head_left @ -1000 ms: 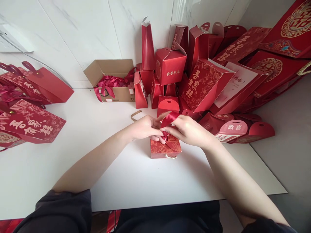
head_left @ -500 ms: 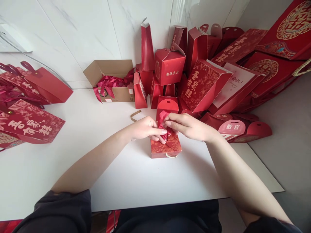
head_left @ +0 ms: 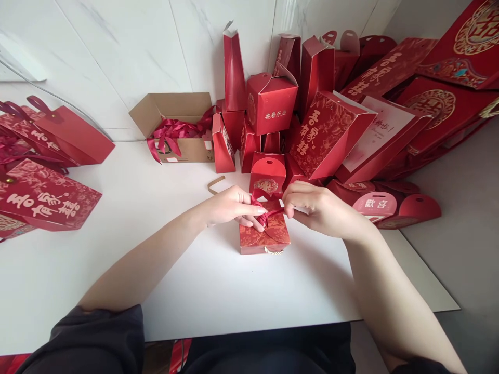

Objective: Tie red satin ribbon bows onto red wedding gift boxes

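Observation:
A small red gift box [head_left: 268,237] with a gold floral print stands on the white table in front of me, a twisted cream cord handle at its near side. Over its top lies a dark red ribbon [head_left: 263,196], bunched and looped. My left hand [head_left: 237,205] pinches the ribbon between thumb and fingers against the box's left part. To the right of the box, my right hand [head_left: 312,205] is closed on one strand of the ribbon, drawn taut sideways. The fingertips of the right hand partly hide that strand's end.
Behind the box is a red box with a rounded tab [head_left: 267,174]. An open cardboard box [head_left: 187,152] holds more ribbon. Red gift boxes [head_left: 329,135] are piled at the back right; red handled bags [head_left: 58,200] stand at the left. A brown strip [head_left: 215,184] lies on the table [head_left: 187,280].
My right hand has moved right, away from the left hand, pulling a ribbon strand out sideways. The left hand keeps its place on the box.

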